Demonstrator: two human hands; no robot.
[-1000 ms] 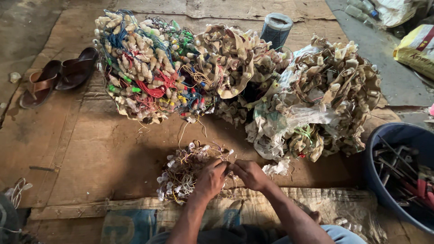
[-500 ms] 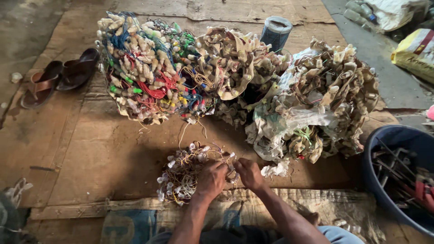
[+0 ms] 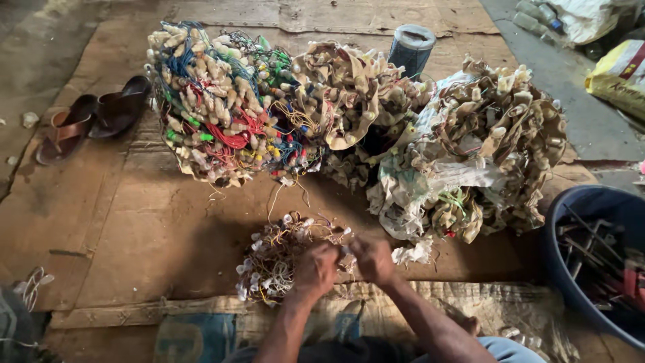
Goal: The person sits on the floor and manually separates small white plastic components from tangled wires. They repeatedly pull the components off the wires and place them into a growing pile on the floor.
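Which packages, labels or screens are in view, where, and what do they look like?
Yellow sack: far right edge, lying on the floor, bulging, with red print.
White bag: top right corner, crumpled, partly cut off.
Plastic bottles: top right beside the white bag, clear, lying down.
Printed sack: flat under the arms at the bottom, tan with a blue patch.
No screens.

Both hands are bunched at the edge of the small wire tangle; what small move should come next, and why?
Probably pull one strand free: the left hand and right hand pinch close together at the small tangle of wired sockets, which looks knotted.

Bare forearms, light blue trousers
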